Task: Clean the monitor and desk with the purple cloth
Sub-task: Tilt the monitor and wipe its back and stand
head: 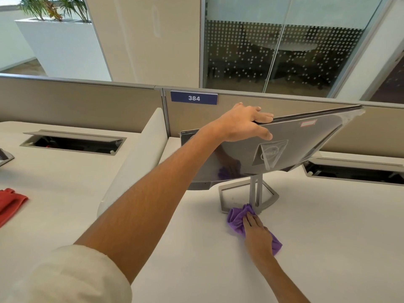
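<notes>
Left hand (242,123) at 12 o'clock, its grip curled over the tilted monitor's (284,147) top edge. Right hand (256,232) at 5 o'clock presses the cloth (237,217) flat-fingered on the desk (175,226), touching the stand (249,193).

A white desk (196,248) is filling the lower half of the frame. A monitor stand (251,196) is sitting on it at centre right, its open square base flat on the surface. A purple cloth (237,217) is lying bunched on the desk, touching the near edge of that base. At the far left edge, a red object (9,203) is lying flat. Two cable hatches are sitting open in the surface, one (74,142) at upper left, another (354,171) at right.
</notes>
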A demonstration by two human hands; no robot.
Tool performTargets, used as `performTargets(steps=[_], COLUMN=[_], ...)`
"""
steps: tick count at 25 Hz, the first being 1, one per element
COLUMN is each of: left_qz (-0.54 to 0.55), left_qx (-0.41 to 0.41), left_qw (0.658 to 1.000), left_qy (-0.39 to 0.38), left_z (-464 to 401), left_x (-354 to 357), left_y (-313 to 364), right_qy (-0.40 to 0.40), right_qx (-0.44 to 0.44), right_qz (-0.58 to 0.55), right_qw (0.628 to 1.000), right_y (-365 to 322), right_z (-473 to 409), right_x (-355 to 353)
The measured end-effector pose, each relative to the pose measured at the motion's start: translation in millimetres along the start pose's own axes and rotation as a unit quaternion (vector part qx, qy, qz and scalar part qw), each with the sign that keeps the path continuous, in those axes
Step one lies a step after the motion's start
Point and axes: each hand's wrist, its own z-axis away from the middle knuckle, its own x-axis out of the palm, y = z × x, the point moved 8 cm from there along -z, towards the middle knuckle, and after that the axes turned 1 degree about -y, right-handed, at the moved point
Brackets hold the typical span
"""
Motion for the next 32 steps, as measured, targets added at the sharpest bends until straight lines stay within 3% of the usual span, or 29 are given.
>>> performTargets(steps=[4,7,11,14,17,19,29,32], left_qz=[-0.003,0.001,0.008,0.010,0.006,0.006,-0.004,0.002], left_qx=[0.002,0.000,-0.002,-0.004,-0.003,-0.003,-0.004,-0.009], left_qw=[1.000,1.000,1.000,1.000,1.000,1.000,1.000,1.000], left_qy=[0.003,-0.001,-0.002,-0.001,0.000,0.002,0.008,0.015], left_z=[0,0,0,0,1,1,-1,1], left_x=[0,-1,-1,0,0,0,1,-1], left_y=[-2,0,-1,-1,0,0,-5,-2], right_qy=[-0.003,0.010,0.108,0.158,0.123,0.107,0.043,0.039], right_qx=[0.003,0.079,0.162,0.153,0.100,0.113,0.033,0.051], right_qz=[0.027,0.005,-0.153,-0.236,-0.204,-0.217,0.011,0.014], right_qw=[1.000,0.997,0.969,0.946,0.966,0.964,0.998,0.998], right_y=[19,51,89,86,56,53,82,89], right_z=[3,8,12,-5,-25,-28,-43,-44], right_x=[-9,-33,-53,-56,-49,-42,-33,-29])
